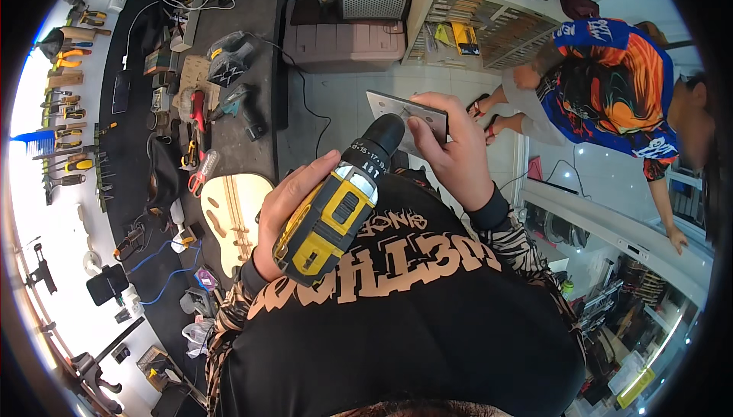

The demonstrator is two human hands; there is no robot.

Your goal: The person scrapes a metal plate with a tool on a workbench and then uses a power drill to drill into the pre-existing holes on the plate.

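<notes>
A yellow and black cordless drill [336, 214] is in front of my chest, its chuck pointing up and to the right. My left hand [284, 207] is wrapped round the drill's left side; most of its fingers are hidden. In my right hand [456, 146] is a flat grey metal plate [391, 105] with small holes, pinched between thumb and fingers. The drill's chuck end overlaps the plate's face in this view. Whether a bit touches the plate, I cannot tell.
On the dark bench [252, 153] at left lie a wooden guitar body [238, 203], red-handled scissors [201, 174] and a teal power tool [246, 111]. Ahead stand a brown storage box [343, 46] and an amplifier [374, 1]. Another person [618, 85] bends at right, one hand on a glass-topped case [641, 253].
</notes>
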